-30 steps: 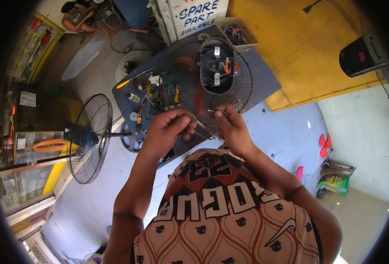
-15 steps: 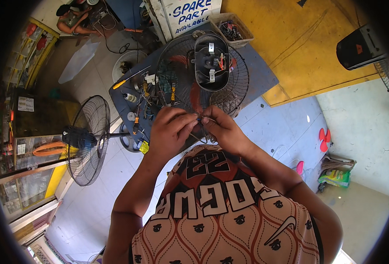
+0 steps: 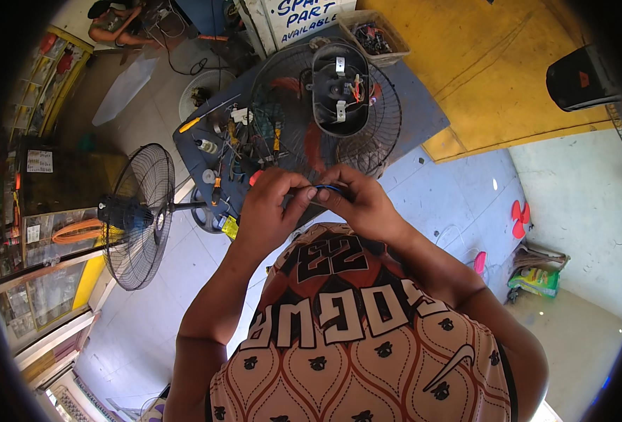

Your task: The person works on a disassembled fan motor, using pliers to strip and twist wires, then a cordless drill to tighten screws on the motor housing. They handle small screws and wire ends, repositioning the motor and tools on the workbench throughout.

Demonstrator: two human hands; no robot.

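Just in front of my chest, both hands meet at the table's near edge. My left hand (image 3: 274, 205) is closed, pinching a thin wire between thumb and forefinger. Opposite it, my right hand (image 3: 360, 207) is closed on the same spot, where a short stretch of blue wire (image 3: 330, 187) shows between the fingers. The wire's ends are hidden by my hands. Beyond them a caged fan with red blades (image 3: 313, 149) lies on the dark table (image 3: 423, 116). On top of its cage is an open black oval housing (image 3: 335, 122) with metal brackets and loose wires.
Tools and cables lie on the table's left, among them a yellow-handled screwdriver (image 3: 189, 125) and a small bottle (image 3: 206, 146). A basket of parts (image 3: 402, 53) sits at the far edge. A stand fan (image 3: 139, 218) is on the left. Another person (image 3: 114, 28) sits far left.
My hands have shifted slightly and their grip has turned; the blue wire now shows more clearly between the fingers. A red piece has come into sight beside my left hand.
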